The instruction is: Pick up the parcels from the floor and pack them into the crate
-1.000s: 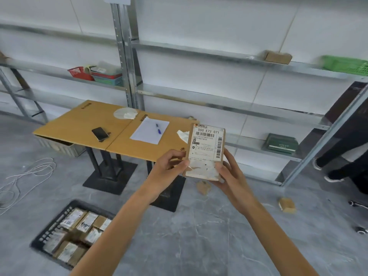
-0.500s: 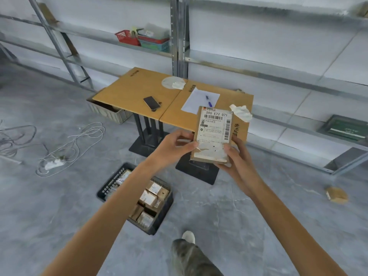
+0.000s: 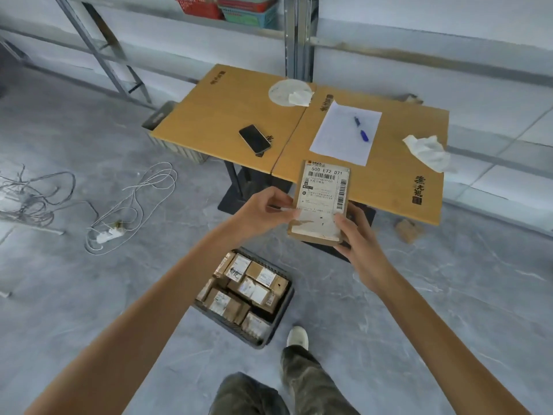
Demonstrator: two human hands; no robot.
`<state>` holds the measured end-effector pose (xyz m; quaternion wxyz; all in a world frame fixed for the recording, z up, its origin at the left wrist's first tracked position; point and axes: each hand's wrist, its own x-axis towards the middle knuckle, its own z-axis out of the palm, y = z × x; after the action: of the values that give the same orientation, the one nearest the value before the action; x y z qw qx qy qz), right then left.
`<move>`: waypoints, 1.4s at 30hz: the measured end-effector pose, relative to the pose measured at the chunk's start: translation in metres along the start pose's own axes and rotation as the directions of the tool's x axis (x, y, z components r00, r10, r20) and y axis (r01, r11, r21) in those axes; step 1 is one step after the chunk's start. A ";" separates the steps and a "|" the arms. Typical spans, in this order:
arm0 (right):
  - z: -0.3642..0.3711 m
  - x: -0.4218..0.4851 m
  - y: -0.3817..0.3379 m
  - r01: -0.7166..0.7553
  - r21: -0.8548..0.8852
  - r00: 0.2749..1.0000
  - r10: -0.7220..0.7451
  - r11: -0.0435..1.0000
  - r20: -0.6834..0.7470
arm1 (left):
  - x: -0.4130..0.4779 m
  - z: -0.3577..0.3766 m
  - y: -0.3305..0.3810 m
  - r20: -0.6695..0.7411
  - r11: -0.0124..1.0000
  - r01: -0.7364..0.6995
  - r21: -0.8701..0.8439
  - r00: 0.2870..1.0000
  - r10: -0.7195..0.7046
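I hold a flat brown parcel point(image 3: 321, 199) with a white shipping label upright in front of me. My left hand point(image 3: 263, 209) pinches its left edge and my right hand point(image 3: 354, 235) grips its lower right corner. Below my hands a black crate point(image 3: 282, 310) stands on the grey floor, filled with several labelled brown parcels point(image 3: 254, 287). Another small brown parcel point(image 3: 407, 230) lies on the floor under the table's right end.
Two wooden tables point(image 3: 227, 115) stand just beyond the crate, bearing a phone point(image 3: 254, 138), a sheet of paper point(image 3: 344, 133) with a pen, and crumpled tissue point(image 3: 429, 151). Loose white cables point(image 3: 131, 205) lie at left. Metal shelving lines the wall. My leg and shoe point(image 3: 297, 336) are beside the crate.
My view has swung left and down, so the crate now sits right below my hands. Both hands keep the same hold on the parcel.
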<state>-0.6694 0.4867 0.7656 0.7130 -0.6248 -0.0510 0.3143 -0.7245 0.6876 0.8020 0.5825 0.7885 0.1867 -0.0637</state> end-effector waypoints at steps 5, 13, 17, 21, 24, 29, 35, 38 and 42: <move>0.024 0.028 0.011 -0.067 -0.031 0.997 0.066 0.997 -0.034 | 0.028 -0.031 -0.025 0.086 0.999 0.035 0.002 0.996 -0.035; 0.094 0.055 0.045 -0.148 0.009 0.978 0.148 0.989 -0.147 | 0.059 -0.090 -0.071 0.252 0.996 0.068 0.060 0.964 -0.081; 0.137 0.066 0.076 -0.206 0.042 0.956 0.210 0.978 -0.203 | 0.069 -0.124 -0.105 0.332 0.994 0.051 0.095 0.940 -0.080; 0.175 0.085 0.117 -0.280 0.026 0.932 0.278 0.960 -0.234 | 0.085 -0.151 -0.154 0.380 0.985 0.077 0.153 0.916 -0.131; 0.192 0.106 0.151 -0.377 0.004 0.906 0.369 0.926 -0.209 | 0.100 -0.163 -0.203 0.404 0.969 0.114 0.220 0.893 -0.196; 0.196 0.160 0.238 -0.469 -0.095 0.875 0.447 0.878 -0.187 | 0.139 -0.159 -0.310 0.357 0.933 0.198 0.300 0.884 -0.302; 0.179 0.218 0.403 -0.541 -0.110 0.838 0.522 0.834 -0.163 | 0.169 -0.120 -0.493 0.359 0.904 0.350 0.245 0.833 -0.420; 0.165 0.233 0.487 -0.564 -0.190 0.824 0.530 0.804 -0.199 | 0.172 -0.095 -0.585 0.354 0.874 0.416 0.251 0.801 -0.483; 0.147 0.256 0.585 -0.554 -0.403 0.812 0.580 0.729 -0.067 | 0.171 -0.065 -0.692 0.313 0.827 0.504 0.251 0.766 -0.562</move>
<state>-0.7585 0.7572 0.1755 0.4360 -0.7334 0.0557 0.5186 -0.8293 0.9609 0.1492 0.5030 0.7176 0.2834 -0.3897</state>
